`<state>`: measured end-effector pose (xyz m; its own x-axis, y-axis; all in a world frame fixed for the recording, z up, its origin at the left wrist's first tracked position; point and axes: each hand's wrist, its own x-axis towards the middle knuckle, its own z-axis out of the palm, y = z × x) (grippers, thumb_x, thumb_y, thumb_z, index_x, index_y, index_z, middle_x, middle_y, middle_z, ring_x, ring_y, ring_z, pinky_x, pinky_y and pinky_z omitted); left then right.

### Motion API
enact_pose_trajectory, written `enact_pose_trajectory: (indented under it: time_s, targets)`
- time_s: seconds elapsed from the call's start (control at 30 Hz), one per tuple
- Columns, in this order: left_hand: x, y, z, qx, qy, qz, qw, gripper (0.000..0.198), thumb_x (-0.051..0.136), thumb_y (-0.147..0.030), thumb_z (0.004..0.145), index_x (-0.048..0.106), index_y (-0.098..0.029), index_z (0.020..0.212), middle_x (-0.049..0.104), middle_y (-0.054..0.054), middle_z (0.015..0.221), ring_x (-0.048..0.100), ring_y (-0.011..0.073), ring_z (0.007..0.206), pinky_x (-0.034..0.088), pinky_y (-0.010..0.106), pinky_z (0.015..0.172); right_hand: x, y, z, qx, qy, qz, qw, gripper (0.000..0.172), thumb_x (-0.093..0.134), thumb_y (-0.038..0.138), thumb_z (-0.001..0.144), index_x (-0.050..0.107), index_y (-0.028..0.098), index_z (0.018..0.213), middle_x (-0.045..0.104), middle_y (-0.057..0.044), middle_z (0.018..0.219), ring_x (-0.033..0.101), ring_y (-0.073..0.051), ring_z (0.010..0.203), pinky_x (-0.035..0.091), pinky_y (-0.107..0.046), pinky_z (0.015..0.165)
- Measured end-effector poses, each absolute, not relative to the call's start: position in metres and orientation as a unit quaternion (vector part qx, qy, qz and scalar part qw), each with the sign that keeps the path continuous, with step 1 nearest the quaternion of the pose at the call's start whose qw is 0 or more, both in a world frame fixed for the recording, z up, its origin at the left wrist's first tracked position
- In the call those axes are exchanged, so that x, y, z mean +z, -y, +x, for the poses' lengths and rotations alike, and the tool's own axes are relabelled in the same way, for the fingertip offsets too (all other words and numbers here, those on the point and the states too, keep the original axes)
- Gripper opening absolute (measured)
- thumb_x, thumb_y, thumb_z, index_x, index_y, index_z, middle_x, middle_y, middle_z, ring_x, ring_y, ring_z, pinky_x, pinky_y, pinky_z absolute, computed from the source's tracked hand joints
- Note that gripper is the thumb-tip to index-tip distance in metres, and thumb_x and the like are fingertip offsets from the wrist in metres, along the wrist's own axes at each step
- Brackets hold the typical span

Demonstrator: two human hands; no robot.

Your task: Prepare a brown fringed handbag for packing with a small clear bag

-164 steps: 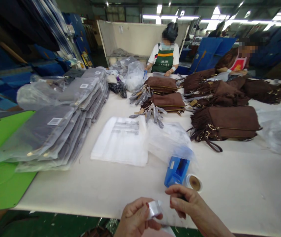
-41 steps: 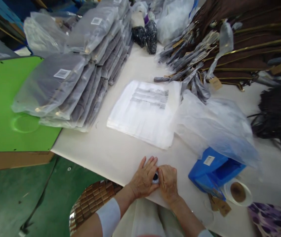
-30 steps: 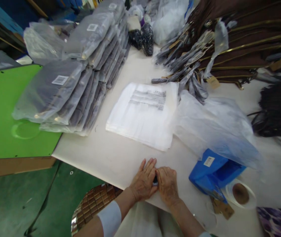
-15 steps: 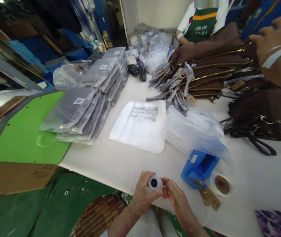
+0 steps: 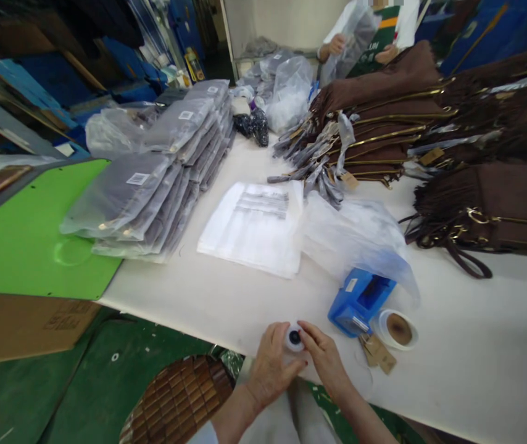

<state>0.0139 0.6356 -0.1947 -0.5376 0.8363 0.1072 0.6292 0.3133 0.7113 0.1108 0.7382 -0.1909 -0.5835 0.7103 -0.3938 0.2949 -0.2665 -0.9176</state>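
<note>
Small white roll of clear tape, held at the near edge of the white worktop. The left hand clasps it and the right hand pinches its rim, so the hands are together, apparently picking at the tape end. To the right lie a blue plastic dispenser and a larger tape roll. Beyond them are flat white printed bags and brown fringed handbags, in a workshop setting.

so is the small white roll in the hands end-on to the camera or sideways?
End-on: the small roll shows its round face and dark centre hole, pinched between left hand and right hand.
</note>
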Motion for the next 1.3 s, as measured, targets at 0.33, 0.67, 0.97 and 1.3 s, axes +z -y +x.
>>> enact_pose_trajectory:
  time_s: [0.33,0.67,0.97,1.3]
  targets:
    - [-0.221,-0.663,0.0,0.237,-0.853,0.462,0.052,0.019,0.037,-0.017,0.091,0.054,-0.016,0.083,0.058,0.007,0.088,0.049,0.0232,0.088,0.037,0.042,0.077,-0.216,-0.731,0.114,0.531,0.768,-0.316,0.167,0.029,0.043,0.035,0.09,0.063,0.024,0.108,0.067,-0.007,0.096,0.062,-0.02,0.089,0.052,-0.036,0.081]
    - [-0.22,-0.663,0.002,0.188,-0.851,0.49,0.03,0.022,0.038,-0.018,0.09,0.052,-0.016,0.074,0.054,0.007,0.084,0.045,0.0232,0.087,0.031,0.04,0.076,-0.214,-0.733,0.113,0.326,0.863,-0.326,0.205,0.026,0.037,0.024,0.094,0.059,0.017,0.105,0.057,-0.009,0.093,0.053,-0.02,0.088,0.042,-0.035,0.074]
    - [-0.214,-0.67,-0.002,0.195,-0.832,0.515,0.062,0.02,0.038,-0.018,0.089,0.05,-0.017,0.073,0.052,0.003,0.082,0.045,0.0202,0.085,0.032,0.038,0.076,-0.226,-0.735,0.107,0.244,0.895,-0.3,0.223,0.021,0.036,0.017,0.094,0.051,0.02,0.079,0.056,-0.002,0.07,0.049,-0.017,0.07,0.031,-0.032,0.066]
    - [-0.22,-0.67,0.001,0.191,-0.84,0.506,0.045,0.021,0.036,-0.012,0.089,0.05,-0.017,0.075,0.054,0.005,0.087,0.045,0.0207,0.089,0.032,0.039,0.078,-0.226,-0.735,0.106,0.243,0.896,-0.307,0.207,0.024,0.032,0.015,0.093,0.048,0.02,0.076,0.052,-0.001,0.067,0.045,-0.018,0.068,0.029,-0.032,0.065]
